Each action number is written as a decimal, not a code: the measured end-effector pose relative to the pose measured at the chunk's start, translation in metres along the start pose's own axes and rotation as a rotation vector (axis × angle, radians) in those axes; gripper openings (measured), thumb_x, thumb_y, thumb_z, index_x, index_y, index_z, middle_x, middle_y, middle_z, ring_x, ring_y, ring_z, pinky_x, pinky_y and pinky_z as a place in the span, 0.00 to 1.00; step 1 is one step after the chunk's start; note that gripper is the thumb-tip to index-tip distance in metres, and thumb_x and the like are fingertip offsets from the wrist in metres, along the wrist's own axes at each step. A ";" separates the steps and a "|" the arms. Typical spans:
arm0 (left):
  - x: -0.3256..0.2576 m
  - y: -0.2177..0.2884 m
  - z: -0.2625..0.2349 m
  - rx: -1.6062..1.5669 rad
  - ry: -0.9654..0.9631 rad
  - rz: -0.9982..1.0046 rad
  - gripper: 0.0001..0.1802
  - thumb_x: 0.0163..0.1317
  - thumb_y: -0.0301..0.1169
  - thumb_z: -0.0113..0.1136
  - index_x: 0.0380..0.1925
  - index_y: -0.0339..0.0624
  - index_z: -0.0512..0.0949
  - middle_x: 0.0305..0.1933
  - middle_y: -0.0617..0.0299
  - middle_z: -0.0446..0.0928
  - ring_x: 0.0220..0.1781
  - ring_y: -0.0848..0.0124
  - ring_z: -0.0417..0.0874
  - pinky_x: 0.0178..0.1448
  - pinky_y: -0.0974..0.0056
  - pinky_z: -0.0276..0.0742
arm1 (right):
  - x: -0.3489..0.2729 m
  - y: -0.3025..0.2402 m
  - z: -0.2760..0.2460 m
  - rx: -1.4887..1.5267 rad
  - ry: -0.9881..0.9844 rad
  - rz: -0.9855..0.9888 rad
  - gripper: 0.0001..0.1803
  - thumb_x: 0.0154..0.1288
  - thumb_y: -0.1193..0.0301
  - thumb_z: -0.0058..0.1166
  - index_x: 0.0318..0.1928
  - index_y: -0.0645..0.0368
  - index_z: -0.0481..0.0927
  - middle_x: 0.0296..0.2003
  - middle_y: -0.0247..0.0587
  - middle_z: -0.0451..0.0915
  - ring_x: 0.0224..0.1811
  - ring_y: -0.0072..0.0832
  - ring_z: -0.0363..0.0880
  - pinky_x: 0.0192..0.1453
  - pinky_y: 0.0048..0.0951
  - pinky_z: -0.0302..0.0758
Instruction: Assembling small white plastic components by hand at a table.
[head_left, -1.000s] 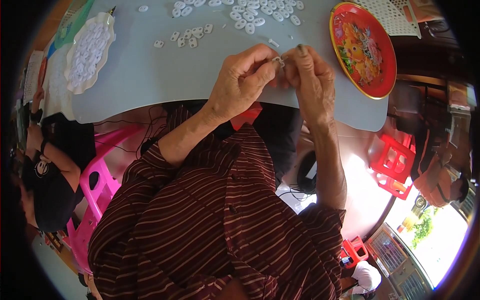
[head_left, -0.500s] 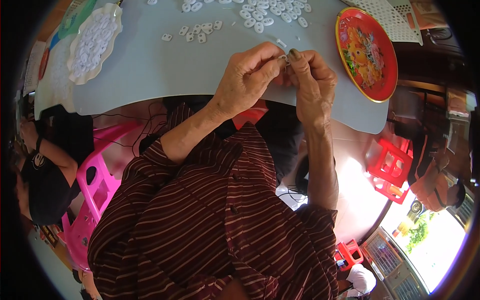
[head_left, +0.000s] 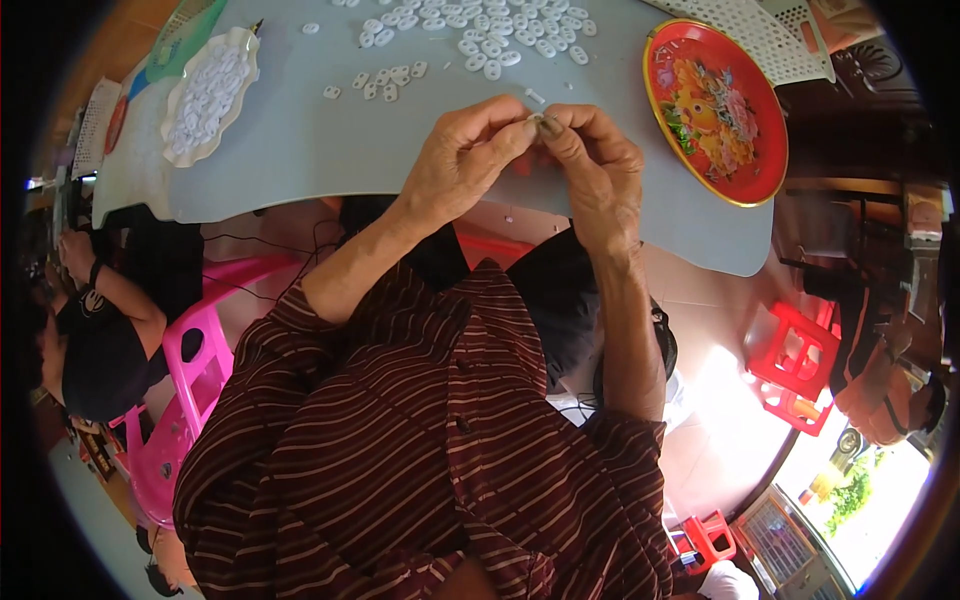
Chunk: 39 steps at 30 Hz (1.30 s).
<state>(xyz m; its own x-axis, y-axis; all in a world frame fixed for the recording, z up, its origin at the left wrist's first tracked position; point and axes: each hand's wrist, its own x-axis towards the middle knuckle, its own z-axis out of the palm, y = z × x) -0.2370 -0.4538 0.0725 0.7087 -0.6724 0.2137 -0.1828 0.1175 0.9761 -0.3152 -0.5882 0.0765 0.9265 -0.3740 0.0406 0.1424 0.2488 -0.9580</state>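
Just above the near edge of the grey table (head_left: pixel 310 150), my left hand (head_left: pixel 462 160) and my right hand (head_left: pixel 602 172) meet fingertip to fingertip. Between their pinched thumbs and fingers is a small white plastic piece (head_left: pixel 537 118), mostly covered, so its exact shape cannot be made out. Just beyond the fingers lies a short white peg (head_left: pixel 535 96). Farther off to the left sits a small group of white two-holed pieces (head_left: pixel 390 78). Many white oval two-holed pieces (head_left: pixel 492 48) are spread loose along the far part of the table.
A scalloped white dish (head_left: pixel 186 160) heaped with white pieces stands at the left. On the right is a red round tray (head_left: pixel 748 172) with a flower pattern and gold rim, beside a white perforated basket (head_left: pixel 770 45). A person sits left, near a pink chair (head_left: pixel 180 465).
The view has shifted a little, so the table and its things sit slightly differently in it. Both hands keep pinching the white piece, which is now more covered by the fingers.
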 end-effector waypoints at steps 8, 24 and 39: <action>0.081 0.010 -0.010 0.833 -0.110 0.489 0.09 0.57 0.24 0.56 0.38 0.36 0.76 0.32 0.58 0.74 0.37 0.66 0.74 0.45 0.64 0.71 | -0.006 -0.004 -0.006 0.192 0.002 0.060 0.03 0.64 0.79 0.51 0.33 0.67 0.74 0.29 0.38 0.79 0.27 0.20 0.76 0.34 0.21 0.74; 0.099 0.029 -0.010 0.567 -0.297 -0.137 0.10 0.62 0.29 0.54 0.40 0.37 0.78 0.28 0.64 0.75 0.31 0.75 0.74 0.39 0.70 0.70 | -0.001 0.008 -0.015 0.400 0.136 -0.109 0.04 0.66 0.75 0.52 0.37 0.63 0.75 0.39 0.40 0.76 0.32 0.21 0.74 0.37 0.24 0.72; 0.043 0.018 0.002 0.117 -0.149 -0.183 0.11 0.61 0.30 0.53 0.40 0.38 0.79 0.27 0.68 0.76 0.32 0.81 0.72 0.38 0.73 0.70 | 0.006 0.009 -0.010 0.358 0.089 -0.146 0.04 0.66 0.75 0.52 0.38 0.64 0.74 0.38 0.38 0.77 0.35 0.20 0.73 0.42 0.22 0.71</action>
<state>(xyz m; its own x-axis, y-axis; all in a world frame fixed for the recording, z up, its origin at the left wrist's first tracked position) -0.2112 -0.4822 0.0990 0.6307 -0.7759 0.0177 -0.1450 -0.0954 0.9848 -0.3114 -0.5973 0.0648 0.8557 -0.5009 0.1294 0.3977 0.4769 -0.7838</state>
